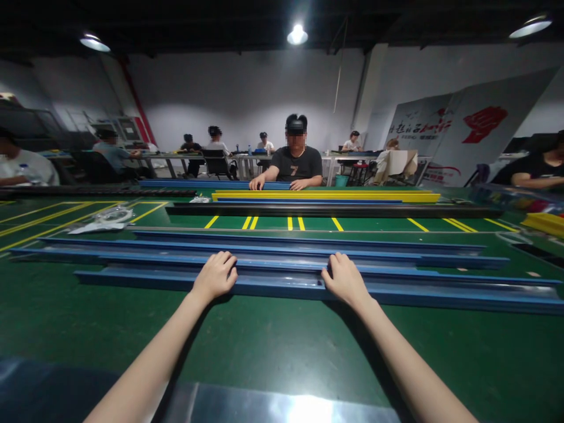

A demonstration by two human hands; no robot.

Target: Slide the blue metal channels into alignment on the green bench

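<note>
The nearest long blue channel (282,285), a trough-shaped strip, lies crosswise on the green table. My left hand (215,276) grips it left of its middle, fingers bent over toward the far rim and thumb inside the trough. To the right, my right hand (346,278) holds the same strip in a like way, its thumb turned inward. The undersides of both hands are hidden. Just beyond lies a second blue channel (282,259), close against the first, and behind it a third blue channel (396,245).
Across the table (282,341), a co-worker in a dark shirt (304,161) rests both hands by another blue strip (176,184). Between us lie a yellow channel (330,196), a black strip (330,210) and yellow tape lines. A clear plastic bundle (112,214) sits left.
</note>
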